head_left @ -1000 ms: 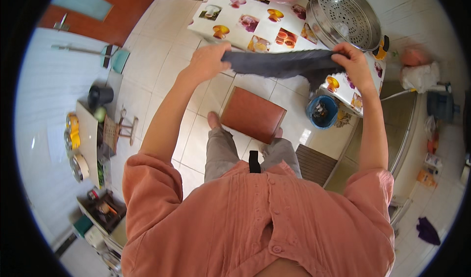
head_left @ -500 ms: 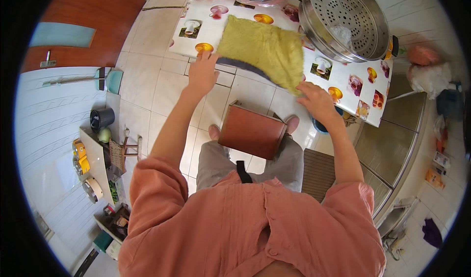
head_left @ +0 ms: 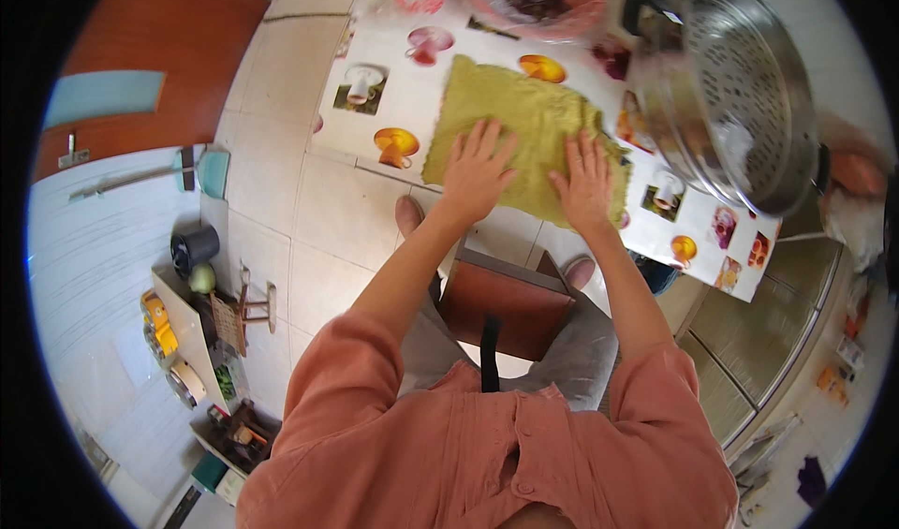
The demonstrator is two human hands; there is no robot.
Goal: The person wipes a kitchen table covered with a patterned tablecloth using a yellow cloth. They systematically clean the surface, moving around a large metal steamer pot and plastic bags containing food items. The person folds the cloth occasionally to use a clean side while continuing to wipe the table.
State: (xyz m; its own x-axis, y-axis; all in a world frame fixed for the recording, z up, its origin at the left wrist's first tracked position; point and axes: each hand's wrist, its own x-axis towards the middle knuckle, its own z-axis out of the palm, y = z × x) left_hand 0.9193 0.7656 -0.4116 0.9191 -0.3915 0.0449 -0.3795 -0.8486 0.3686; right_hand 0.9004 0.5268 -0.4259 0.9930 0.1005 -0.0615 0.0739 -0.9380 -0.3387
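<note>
A fuzzy yellow-green cloth [head_left: 529,98] lies spread over the front edge of the table [head_left: 323,117], which has a white cover printed with cups and flowers. Flat on the cloth's left half rests my left hand [head_left: 476,168], its fingers stretched out. My right hand [head_left: 585,183] presses on the right half, fingers extended and holding nothing. At the cloth's right edge a small dark patch shows.
A large steel steamer pot [head_left: 740,89] stands at the table's right. Behind the cloth sits a pink plastic-lined bowl [head_left: 581,5] with dark contents. A brown wooden stool [head_left: 501,309] is between my legs. A broom-like tool [head_left: 211,173] leans at the left wall.
Both hands have moved from the cloth's near corners onto its surface and now lie flat. The cloth hangs farther over the near edge, covering its dark border. My view has shifted closer to the table.
</note>
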